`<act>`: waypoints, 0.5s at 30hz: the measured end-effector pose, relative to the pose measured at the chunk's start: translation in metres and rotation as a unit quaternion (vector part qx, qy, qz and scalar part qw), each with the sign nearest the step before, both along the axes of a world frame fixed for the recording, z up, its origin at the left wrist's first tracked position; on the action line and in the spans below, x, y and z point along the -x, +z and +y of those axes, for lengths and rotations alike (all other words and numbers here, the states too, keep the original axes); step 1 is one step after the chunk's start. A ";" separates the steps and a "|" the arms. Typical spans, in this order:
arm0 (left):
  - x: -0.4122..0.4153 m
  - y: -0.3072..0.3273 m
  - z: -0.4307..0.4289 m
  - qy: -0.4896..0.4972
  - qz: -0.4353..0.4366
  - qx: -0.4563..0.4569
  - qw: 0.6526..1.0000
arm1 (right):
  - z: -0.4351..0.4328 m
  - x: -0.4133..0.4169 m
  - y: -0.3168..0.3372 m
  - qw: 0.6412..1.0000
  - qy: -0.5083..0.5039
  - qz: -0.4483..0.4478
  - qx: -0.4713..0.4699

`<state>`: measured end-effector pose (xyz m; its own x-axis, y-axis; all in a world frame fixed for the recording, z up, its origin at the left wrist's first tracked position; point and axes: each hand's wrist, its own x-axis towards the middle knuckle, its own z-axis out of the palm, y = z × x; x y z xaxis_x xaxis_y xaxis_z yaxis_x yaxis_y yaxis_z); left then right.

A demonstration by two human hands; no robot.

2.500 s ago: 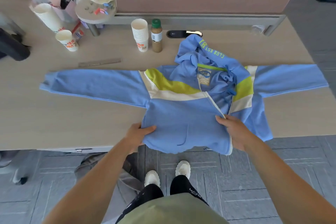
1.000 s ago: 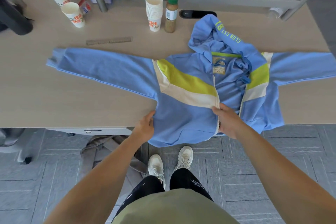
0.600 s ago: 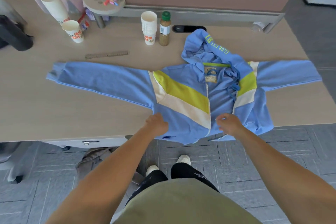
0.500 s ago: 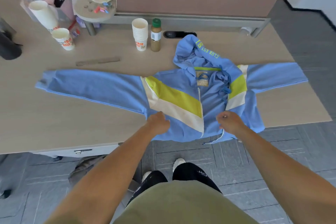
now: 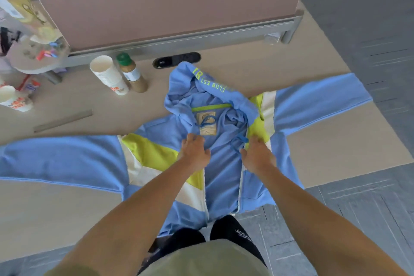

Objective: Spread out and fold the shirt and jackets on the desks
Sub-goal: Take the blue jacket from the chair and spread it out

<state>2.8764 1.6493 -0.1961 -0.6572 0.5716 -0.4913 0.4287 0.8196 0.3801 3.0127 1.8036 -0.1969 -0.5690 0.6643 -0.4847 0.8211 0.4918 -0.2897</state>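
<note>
Your left hand [image 5: 194, 152] rests with fingers spread on the blue jacket [image 5: 223, 177]. Your right hand [image 5: 257, 157] touches its other front edge; I cannot tell whether it pinches. The jacket lies open on the tabletop [image 5: 336, 148] under both hands.

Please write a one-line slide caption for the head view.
Left hand and right hand rest on the open front of a blue hoodie spread on the desk.

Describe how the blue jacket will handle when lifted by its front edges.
Probably floppy: the blue jacket drapes over the desk edge, and its hood lies crumpled. The spread sleeves would likely sag and drag. Seemingly light, soft fabric.
</note>
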 end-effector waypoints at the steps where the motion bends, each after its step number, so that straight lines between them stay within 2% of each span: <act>1: 0.003 -0.001 0.008 0.017 0.005 0.030 0.999 | 0.006 0.006 -0.006 1.000 0.011 -0.010 -0.004; 6: 0.024 -0.016 0.022 0.110 -0.012 0.096 0.989 | 0.033 0.027 -0.015 0.999 -0.004 -0.024 -0.031; 10: 0.043 -0.026 0.018 0.127 0.006 0.096 0.987 | 0.066 0.035 -0.019 0.999 -0.004 -0.029 0.017; 13: 0.051 -0.027 0.018 0.131 0.014 0.094 0.987 | 0.083 0.038 -0.015 0.994 -0.001 0.021 0.104; 15: 0.051 -0.023 0.023 0.140 0.010 0.101 0.985 | 0.090 0.045 0.001 0.962 -0.074 0.107 0.241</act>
